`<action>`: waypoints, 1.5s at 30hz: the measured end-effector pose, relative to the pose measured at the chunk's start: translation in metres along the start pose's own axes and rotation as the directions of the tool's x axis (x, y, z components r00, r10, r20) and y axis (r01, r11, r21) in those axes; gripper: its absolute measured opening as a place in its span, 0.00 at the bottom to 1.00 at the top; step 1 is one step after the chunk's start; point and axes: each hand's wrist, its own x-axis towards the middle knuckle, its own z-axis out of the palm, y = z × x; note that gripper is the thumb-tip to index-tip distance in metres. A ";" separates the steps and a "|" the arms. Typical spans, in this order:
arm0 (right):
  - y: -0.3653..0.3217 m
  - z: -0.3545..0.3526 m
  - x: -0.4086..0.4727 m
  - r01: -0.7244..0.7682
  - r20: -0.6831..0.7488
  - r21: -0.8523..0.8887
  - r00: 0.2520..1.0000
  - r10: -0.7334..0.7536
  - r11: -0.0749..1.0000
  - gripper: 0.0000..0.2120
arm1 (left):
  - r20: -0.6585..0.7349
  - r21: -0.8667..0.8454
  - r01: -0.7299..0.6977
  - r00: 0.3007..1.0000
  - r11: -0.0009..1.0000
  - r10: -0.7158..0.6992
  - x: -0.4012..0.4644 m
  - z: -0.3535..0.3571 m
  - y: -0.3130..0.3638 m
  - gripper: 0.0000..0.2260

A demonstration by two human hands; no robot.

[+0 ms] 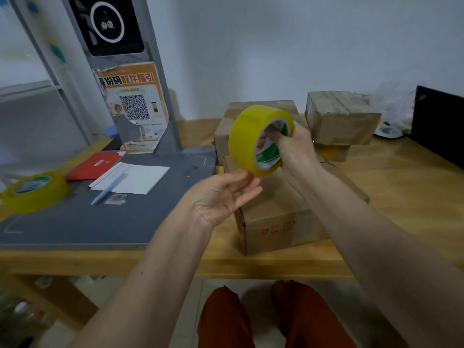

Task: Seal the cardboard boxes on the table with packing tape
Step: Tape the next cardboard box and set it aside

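A yellow roll of packing tape (247, 136) is held up above the nearest cardboard box (278, 217). My right hand (293, 149) grips the roll, with fingers hooked through its green-and-white core. My left hand (221, 197) is below the roll, palm up, its fingertips touching the roll's lower edge. A second cardboard box (253, 109) stands behind the roll, partly hidden. At the back right a third box (344, 116) sits on top of a smaller one (334, 151). Whether the nearest box's flaps are taped is hidden by my hands.
A grey scanner stand with an orange QR poster (136, 109) occupies the table's left. On its base lie a second tape roll (35, 190), a red booklet (96, 164), a notepad (140, 177) and a pen (108, 189). A black screen (439, 124) stands at the right edge.
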 end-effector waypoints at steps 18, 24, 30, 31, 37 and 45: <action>0.009 0.030 0.013 0.193 -0.088 -0.288 0.970 -0.227 0.938 0.03 | -0.195 -0.035 -0.173 0.967 0.984 0.163 0.014 -0.018 0.018 0.09; 0.010 0.018 0.019 0.197 -0.041 -0.471 0.969 -0.245 0.860 0.04 | -0.181 0.005 -0.118 0.977 0.993 0.117 0.014 -0.034 0.019 0.09; 0.010 0.002 0.031 0.189 0.023 -0.658 0.973 -0.231 0.729 0.13 | -0.197 0.074 -0.142 0.968 0.987 0.154 0.020 -0.061 0.023 0.10; 0.012 -0.001 0.032 0.172 0.018 -0.673 0.976 -0.216 0.720 0.15 | -0.192 0.090 -0.115 0.973 0.989 0.131 0.023 -0.065 0.021 0.09; 0.025 -0.007 0.035 0.139 -0.018 -0.705 0.977 -0.214 0.695 0.17 | -0.222 -0.069 0.020 0.974 0.997 -0.035 0.038 -0.070 0.010 0.08; 0.030 -0.013 0.036 0.124 -0.087 -0.668 0.966 -0.242 0.734 0.18 | -0.263 -0.126 0.034 0.962 0.991 -0.067 0.050 -0.065 0.001 0.15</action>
